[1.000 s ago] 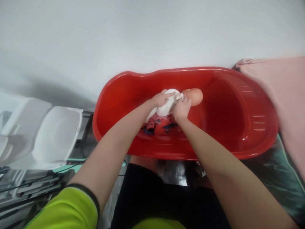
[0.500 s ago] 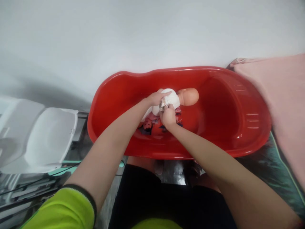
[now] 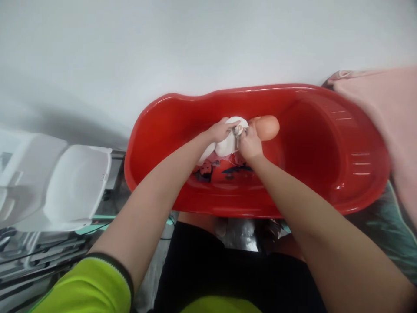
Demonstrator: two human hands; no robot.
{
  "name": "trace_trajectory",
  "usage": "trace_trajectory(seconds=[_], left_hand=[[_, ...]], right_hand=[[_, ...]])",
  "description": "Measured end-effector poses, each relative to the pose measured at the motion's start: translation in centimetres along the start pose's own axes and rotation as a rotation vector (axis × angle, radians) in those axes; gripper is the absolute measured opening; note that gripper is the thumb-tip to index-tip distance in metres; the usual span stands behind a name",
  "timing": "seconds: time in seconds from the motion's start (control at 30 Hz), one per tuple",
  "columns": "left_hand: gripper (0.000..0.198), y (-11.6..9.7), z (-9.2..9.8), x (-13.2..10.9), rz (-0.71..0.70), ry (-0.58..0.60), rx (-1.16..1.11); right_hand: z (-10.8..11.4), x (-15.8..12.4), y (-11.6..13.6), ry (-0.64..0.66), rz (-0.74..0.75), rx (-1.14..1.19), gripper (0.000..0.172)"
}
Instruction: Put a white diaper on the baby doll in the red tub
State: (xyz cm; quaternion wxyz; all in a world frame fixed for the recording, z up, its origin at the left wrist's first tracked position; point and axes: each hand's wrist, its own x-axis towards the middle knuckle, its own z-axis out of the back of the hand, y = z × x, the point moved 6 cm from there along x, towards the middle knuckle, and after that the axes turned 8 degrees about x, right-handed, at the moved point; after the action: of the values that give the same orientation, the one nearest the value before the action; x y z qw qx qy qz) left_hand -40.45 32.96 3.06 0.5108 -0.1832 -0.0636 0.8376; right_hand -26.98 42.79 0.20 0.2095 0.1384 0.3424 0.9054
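A baby doll (image 3: 267, 127) with a bare head and a white cloth body lies in a red tub (image 3: 163, 191), its head to the right. My left hand (image 3: 222, 131) lies on the doll's body, fingers reaching to a small bunched piece of white cloth (image 3: 239, 130) at its chest. On the other side of that bunch, my right hand (image 3: 250, 143) is closed with its fingertips pinching the cloth. Beneath the doll, a printed picture (image 3: 224, 169) shows on the tub's floor.
White plastic seats (image 3: 73, 187) stand at the left, above grey metal tubes. A pink cloth (image 3: 384, 100) covers a surface at the right, with green material (image 3: 381, 221) below it. Behind the tub rises a pale wall (image 3: 208, 43).
My right hand has moved up and right along the doll towards its neck. The bunched cloth between my hands has shifted the same way. The view has shifted slightly.
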Motion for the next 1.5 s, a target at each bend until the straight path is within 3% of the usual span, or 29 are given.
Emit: trace_trajectory(seconds=[0.27,0.5,0.7,0.83,0.93,1.1,1.23,1.37,1.5], left_hand=[[0.074,0.2,-0.3,-0.4,-0.054,-0.012,-0.005],[0.075,0.6,-0.9,-0.5,-0.031,-0.030,-0.015],[0.074,2.1,-1.6,1.0,-0.071,-0.071,-0.049],[0.078,2.7,-1.9,1.4,-0.069,-0.058,-0.026],[0.081,2.7,-2.0,1.4,-0.059,-0.053,-0.040],[0.070,2.6,-1.6,1.0,-0.083,-0.095,-0.230],[0.063,2.0,-0.1,0.0,-0.160,-0.194,-0.170],[0.055,1.8,1.4,-1.8,-0.095,-0.242,-0.002],[0.075,3.5,1.1,-3.5,0.019,-0.077,0.071]], right_hand=[[2.7,-0.7,-1.8,-0.070,-0.217,-0.106,0.061],[0.7,-1.9,1.0,-0.134,-0.240,0.060,0.059],[-1.6,-3.1,3.6,0.061,-0.272,-0.065,0.053],[-3.9,-4.6,6.2,0.196,-0.188,-0.107,0.045],[-4.3,-5.4,6.9,0.229,-0.139,-0.075,0.041],[-0.1,-5.0,4.6,0.242,-0.034,-0.086,0.037],[4.0,-2.7,1.0,0.011,-0.128,-0.055,0.048],[3.0,-1.0,-0.3,-0.086,-0.160,0.042,0.065],[1.3,-0.3,-0.6,-0.112,-0.164,0.016,0.070]])
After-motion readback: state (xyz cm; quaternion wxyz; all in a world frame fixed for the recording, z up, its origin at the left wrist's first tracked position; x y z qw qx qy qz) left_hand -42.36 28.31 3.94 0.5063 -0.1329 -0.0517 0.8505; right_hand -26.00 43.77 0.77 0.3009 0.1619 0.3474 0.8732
